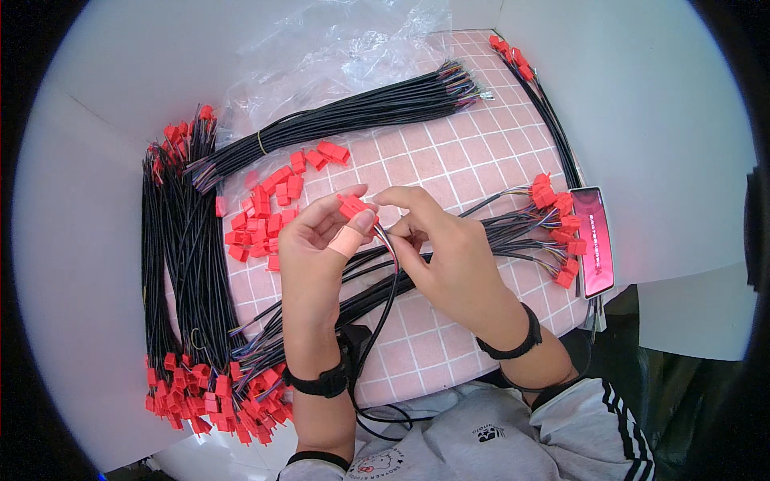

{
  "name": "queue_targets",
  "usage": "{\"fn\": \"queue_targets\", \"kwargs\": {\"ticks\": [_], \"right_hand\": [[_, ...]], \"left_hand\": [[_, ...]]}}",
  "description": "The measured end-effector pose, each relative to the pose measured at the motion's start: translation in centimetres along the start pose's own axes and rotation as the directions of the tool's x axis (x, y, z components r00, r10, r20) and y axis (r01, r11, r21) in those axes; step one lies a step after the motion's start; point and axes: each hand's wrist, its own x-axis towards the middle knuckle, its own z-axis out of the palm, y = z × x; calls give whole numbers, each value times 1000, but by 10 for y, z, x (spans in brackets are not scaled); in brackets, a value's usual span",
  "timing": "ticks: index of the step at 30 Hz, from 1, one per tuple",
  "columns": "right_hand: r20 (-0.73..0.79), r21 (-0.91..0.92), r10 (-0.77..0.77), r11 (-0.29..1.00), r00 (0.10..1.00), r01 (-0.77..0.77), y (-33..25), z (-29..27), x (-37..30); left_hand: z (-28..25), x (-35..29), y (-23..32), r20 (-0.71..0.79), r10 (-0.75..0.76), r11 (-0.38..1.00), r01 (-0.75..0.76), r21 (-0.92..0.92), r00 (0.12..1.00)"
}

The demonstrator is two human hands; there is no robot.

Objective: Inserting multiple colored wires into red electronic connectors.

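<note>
A pink mat ruled in white squares (473, 160) covers the middle of a pale surface (658, 104), with white walls bending around it. Toward twelve o'clock lies a crumpled clear plastic bag (361, 48), and just below it a tied bundle of black wires (353, 116) running from ten toward one o'clock. At nine o'clock a long sheaf of finished black harnesses (180, 264) stretches down the mat's edge, red plugs at both ends; the plugs at its seven o'clock end are too many and too crowded to count. Between that sheaf and the hands sits a loose pile of red plastic connector housings (269, 212), several dozen, not countable exactly. At three o'clock a fan of wired red plugs (557, 232) lies beside one phone with a red screen (595, 240), and another black harness (545, 104) runs up toward one o'clock. In the centre, the left hand (317, 256), one finger wrapped in a tan plaster, pinches a single red connector (353, 206) between thumb and closed fingertips. The right hand (453, 256) sits at its three o'clock, fingers drawn together on thin coloured wire ends (389, 240) just below the connector, touching or nearly so. Each wrist wears one black band. A black cable (385, 321) drops from the hands toward six o'clock, crossing further black wires lying under the wrists.
</note>
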Motion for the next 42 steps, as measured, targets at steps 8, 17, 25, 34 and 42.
{"fn": "queue_targets", "kwargs": {"ticks": [8,17,25,34,42], "right_hand": [[4,151,133,980,991,-132,-3,-3,2],[-68,101,50,994,996,-43,1,5,0],[70,366,207,905,976,-218,-6,-2,3],[16,433,193,883,981,-181,0,4,1],[-114,489,297,847,948,-207,-1,1,6]], "left_hand": [[-2,-1,1,101,-3,985,20,-170,995],[-5,-3,3,113,61,997,-56,-44,992],[-7,0,-1,60,46,983,-35,-179,997],[-2,-1,0,104,38,992,-25,-121,994],[-5,4,-3,-85,16,978,-33,-204,996]]}}
